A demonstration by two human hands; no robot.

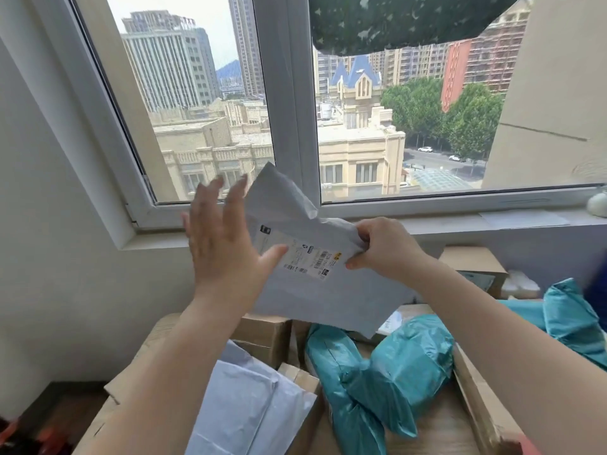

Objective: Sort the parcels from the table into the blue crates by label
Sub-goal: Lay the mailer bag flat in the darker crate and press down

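White plastic mailer (315, 284) with a printed shipping label (303, 261) is held up at the centre of the frame, before the window (289, 103). Right hand (382, 247) pinches its right edge, fingers curled round the crumpled plastic. Left hand (223, 244) lies flat against its left side, fingers straight and spread, thumb touching the label. Below, teal mailers (387, 372), another white mailer (249, 405) and cardboard boxes (266, 333) crowd the lower frame.
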